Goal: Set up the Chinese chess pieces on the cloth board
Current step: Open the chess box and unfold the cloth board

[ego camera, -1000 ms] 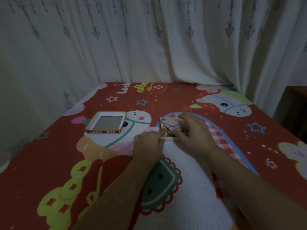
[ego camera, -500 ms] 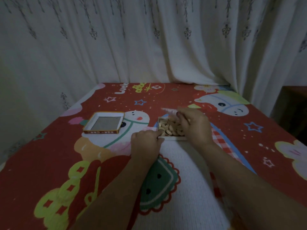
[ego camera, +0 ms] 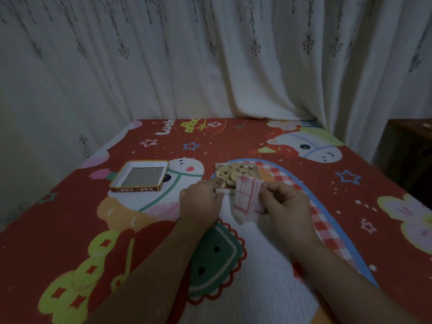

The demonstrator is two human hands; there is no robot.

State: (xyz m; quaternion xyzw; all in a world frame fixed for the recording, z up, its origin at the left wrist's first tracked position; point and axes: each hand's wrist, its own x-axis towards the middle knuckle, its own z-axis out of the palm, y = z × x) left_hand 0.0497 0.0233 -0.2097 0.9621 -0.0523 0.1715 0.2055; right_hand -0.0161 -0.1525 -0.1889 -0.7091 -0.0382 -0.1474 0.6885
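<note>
A small open box (ego camera: 257, 175) of pale round Chinese chess pieces (ego camera: 230, 174) sits mid-table. My right hand (ego camera: 286, 206) pinches a folded white cloth board with red grid lines (ego camera: 246, 198), held just above the table in front of the box and covering its near right corner. My left hand (ego camera: 201, 199) grips the box's near left edge with curled fingers.
The box's lid (ego camera: 140, 176) lies upside down to the left on the colourful cartoon tablecloth (ego camera: 70, 218). White curtains (ego camera: 210, 54) hang close behind the table's far edge. A dark piece of furniture (ego camera: 409, 150) stands at the right.
My right hand lifted the folded cloth out of the box and drew it toward me, uncovering the pieces. My left hand stayed on the box's edge.
</note>
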